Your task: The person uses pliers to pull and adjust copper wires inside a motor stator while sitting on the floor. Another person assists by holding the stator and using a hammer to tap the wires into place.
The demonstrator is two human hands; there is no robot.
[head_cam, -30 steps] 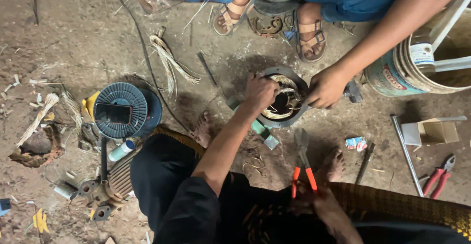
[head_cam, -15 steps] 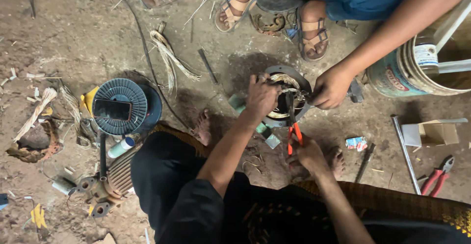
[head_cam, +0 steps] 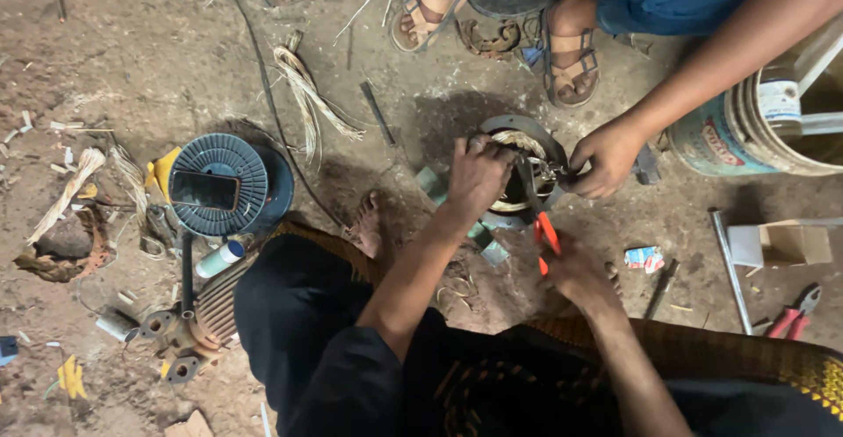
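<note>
Bare, dusty earth floor (head_cam: 132, 42) carries the work. Just beyond the person's knees lies a round grey metal motor stator wound with pale copper wire (head_cam: 518, 169). The left hand (head_cam: 479, 178) rests on its near-left rim, fingers curled over the windings and gripping them. The right hand (head_cam: 575, 274), just short of the ring, is closed around red-handled pliers (head_cam: 544, 231) whose nose points into the coil. Another person's hand (head_cam: 606, 156) pinches wire at the ring's far-right edge.

The steel ring looks heavy and rigid, unlikely to slide, so it is best steadied by the outer rim. The wire bundle seems springy and thin, its coating easy to nick; better gripped in a bunch than by single strands. Well left of the fingers stands a dark blue ribbed spool (head_cam: 219, 182).
</note>
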